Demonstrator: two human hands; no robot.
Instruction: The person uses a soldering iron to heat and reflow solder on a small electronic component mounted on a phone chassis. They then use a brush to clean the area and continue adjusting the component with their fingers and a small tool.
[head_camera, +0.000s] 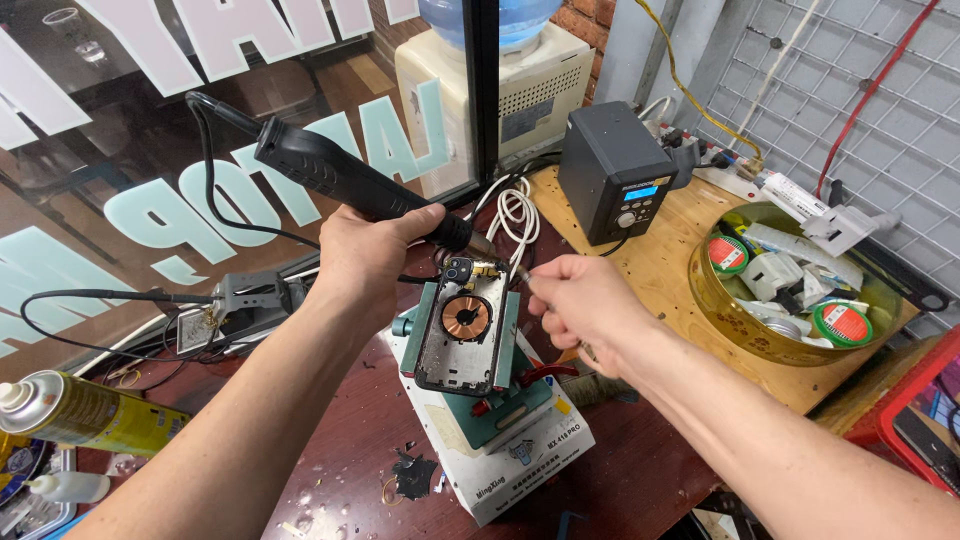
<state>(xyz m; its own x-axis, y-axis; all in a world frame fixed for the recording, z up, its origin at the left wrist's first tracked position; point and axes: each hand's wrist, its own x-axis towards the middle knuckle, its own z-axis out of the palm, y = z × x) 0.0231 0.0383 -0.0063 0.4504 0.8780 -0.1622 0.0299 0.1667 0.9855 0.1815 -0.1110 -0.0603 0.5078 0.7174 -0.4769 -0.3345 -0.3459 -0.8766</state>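
dark red worktop (330, 420): left hand (362, 255) grips black hot-air wand (340, 178) over clamped open phone back (468, 325); right hand (585, 300) pinches thin metal tool (518, 270).

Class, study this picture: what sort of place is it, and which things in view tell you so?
Most likely a phone repair bench in a small shop. The left hand holds a hot-air tool over an opened phone back clamped in a green fixture, with a rework station behind.
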